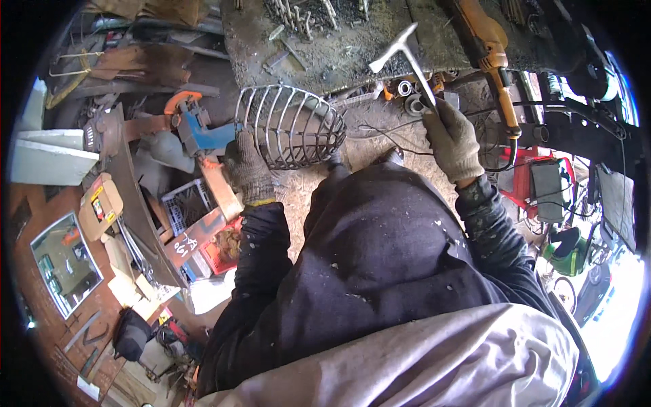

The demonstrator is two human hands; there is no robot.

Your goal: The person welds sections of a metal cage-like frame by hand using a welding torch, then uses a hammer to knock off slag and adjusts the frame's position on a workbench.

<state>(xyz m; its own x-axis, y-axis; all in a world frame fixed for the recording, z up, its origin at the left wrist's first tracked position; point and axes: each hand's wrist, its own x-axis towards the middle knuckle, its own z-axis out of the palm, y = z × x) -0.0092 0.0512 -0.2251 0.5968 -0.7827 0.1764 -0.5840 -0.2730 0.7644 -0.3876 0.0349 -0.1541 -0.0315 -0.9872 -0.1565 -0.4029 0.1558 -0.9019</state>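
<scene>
A basket-shaped cage of welded metal bars [277,136] is held in front of me, left of the middle. My left hand [249,173], in a grey knit work glove, is closed at the cage's lower left rim; its fingertips are partly hidden. In my right hand [453,141], also gloved, is a chipping hammer [415,62]. The fingers wrap round its handle, and the metal head points up and to the left, over the bench edge. Hammer and cage are apart, with a gap between them.
A grimy workbench [322,76] with metal scraps runs along the far side. An orange angle grinder [498,78] with a cable lies at its right. A blue vise [203,134] stands left, beside a red crate [220,249]. Red and black equipment [542,183] sits on the right.
</scene>
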